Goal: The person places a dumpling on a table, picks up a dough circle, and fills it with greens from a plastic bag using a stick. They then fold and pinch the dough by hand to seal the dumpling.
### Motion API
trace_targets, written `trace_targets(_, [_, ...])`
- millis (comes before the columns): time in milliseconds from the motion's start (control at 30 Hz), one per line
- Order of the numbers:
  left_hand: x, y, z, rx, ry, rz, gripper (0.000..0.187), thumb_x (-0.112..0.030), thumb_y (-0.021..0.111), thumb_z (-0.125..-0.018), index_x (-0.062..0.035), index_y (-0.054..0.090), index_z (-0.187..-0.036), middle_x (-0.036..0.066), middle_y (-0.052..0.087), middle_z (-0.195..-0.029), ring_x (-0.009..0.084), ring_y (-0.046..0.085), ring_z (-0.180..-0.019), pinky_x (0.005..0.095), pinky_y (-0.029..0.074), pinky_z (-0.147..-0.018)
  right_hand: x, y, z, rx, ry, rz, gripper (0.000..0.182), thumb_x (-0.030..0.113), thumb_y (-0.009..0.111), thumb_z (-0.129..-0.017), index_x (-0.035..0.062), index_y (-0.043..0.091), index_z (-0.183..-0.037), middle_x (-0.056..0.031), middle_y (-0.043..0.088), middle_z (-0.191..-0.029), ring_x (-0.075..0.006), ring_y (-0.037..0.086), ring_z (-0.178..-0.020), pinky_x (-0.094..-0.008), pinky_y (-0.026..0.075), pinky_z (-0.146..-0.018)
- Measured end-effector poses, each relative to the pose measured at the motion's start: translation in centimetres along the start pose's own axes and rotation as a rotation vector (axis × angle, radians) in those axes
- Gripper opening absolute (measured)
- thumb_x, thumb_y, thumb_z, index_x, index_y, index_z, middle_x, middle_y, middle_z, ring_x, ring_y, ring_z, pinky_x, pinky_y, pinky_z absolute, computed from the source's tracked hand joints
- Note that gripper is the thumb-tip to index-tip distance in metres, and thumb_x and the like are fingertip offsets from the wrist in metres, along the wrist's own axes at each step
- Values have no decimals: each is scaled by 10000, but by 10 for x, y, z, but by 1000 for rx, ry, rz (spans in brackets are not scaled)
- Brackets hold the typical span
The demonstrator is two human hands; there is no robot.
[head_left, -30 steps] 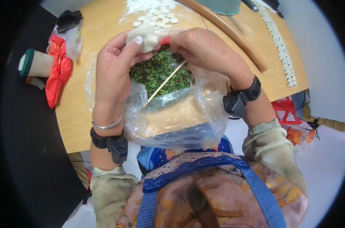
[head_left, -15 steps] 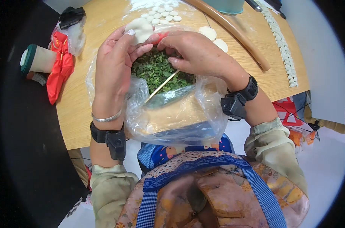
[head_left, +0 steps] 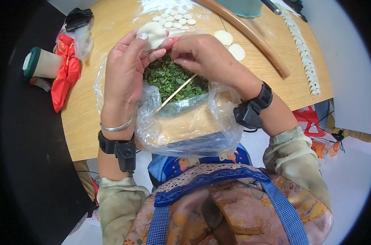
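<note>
The right hand has been shifted toward the table's left edge, grip unclear; dough is pinched by the left hand.

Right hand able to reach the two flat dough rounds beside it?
Likely yes: the two dough rounds lie uncovered on the table beside the right hand, nothing visible between. Whether that hand holds anything is unclear.

A pale, smooth dough round – pinched in the left hand – beside loose, dark chopped greens.
</note>
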State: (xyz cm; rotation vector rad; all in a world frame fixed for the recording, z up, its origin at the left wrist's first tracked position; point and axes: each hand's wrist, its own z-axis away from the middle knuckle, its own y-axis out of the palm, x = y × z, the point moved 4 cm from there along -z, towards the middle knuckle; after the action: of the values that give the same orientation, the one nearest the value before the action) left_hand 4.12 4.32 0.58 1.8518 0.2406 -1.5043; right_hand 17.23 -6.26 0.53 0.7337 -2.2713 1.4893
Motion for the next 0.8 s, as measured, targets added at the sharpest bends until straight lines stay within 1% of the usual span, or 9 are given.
trace_targets(200, [-1,0,0,-10,-6,-9,283,-112,503,-964,65,543,-1181,164,668,-1098,197,681,-947,286,560,-832,0,0,-1,43,98,-94,148,88,690,-748,45,648,-882,-144,654,-851,-348,632,-827,-433,502,-725])
trace_targets(267, [0,0,0,-15,-9,-13,279,-107,496,-964,66,545,-1177,167,668,-1098,197,680,-949,290,559,-837,3,2,0,48,18,43,166,78,692,-749,43,649,-905,-145,654,-855,-352,629,-833,-429,501,-730])
trace_targets(400, [1,0,1,-18,-13,-5,277,-104,494,-963,67,546,-1175,170,668,-1095,198,681,-944,295,559,-837,1,1,-1,-7,-42,9,132,71,687,-755,40,654,-880,-144,654,-828,-351,629,-801,-421,502,-718])
trace_targets(500, [1,-1,1,-11,-6,0,277,-103,494,-963,67,546,-1175,173,668,-1096,202,682,-940,299,560,-840,-4,-5,0,18,64,-74,105,71,692,-761,40,666,-858,-147,656,-813,-324,635,-760,-386,507,-706])
trace_targets(567, [1,-1,0,-12,-9,-5,278,-109,491,-968,71,543,-1175,175,668,-1096,204,686,-924,297,565,-832,-10,-8,1,29,197,-253,97,83,706,-782,37,685,-865,-114,675,-794,-240,653,-731,-337,507,-691])
trace_targets(600, [0,0,0,-12,-9,-4,278,-109,491,-968,71,543,-1175,175,668,-1096,204,686,-924,297,565,-832,-14,-10,0,30,197,-252,97,83,706,-782,37,685,-865,-114,675,-794,-240,653,-731,-337,507,-691])
trace_targets(667, [-1,1,1,-5,-16,-25,281,-114,486,-975,73,547,-1174,172,669,-1086,211,691,-916,290,571,-812,-15,-11,-3,126,226,-562,105,76,686,-866,-3,680,-934,-22,669,-880,-67,597,-796,-222,482,-699])
trace_targets(767, [3,-1,0,-24,-38,-64,279,-113,478,-979,70,557,-1173,161,674,-1064,219,695,-916,278,576,-789,-5,-26,-1,139,310,-926,113,113,690,-877,18,688,-938,-13,669,-903,-56,594,-798,-201,470,-693])
trace_targets(800, [5,-2,0,-24,-36,-64,279,-113,478,-979,70,557,-1173,161,674,-1064,219,695,-916,278,576,-789,-6,-28,-1,139,308,-925,113,113,690,-877,18,688,-938,-13,669,-903,-56,594,-798,-201,470,-693])
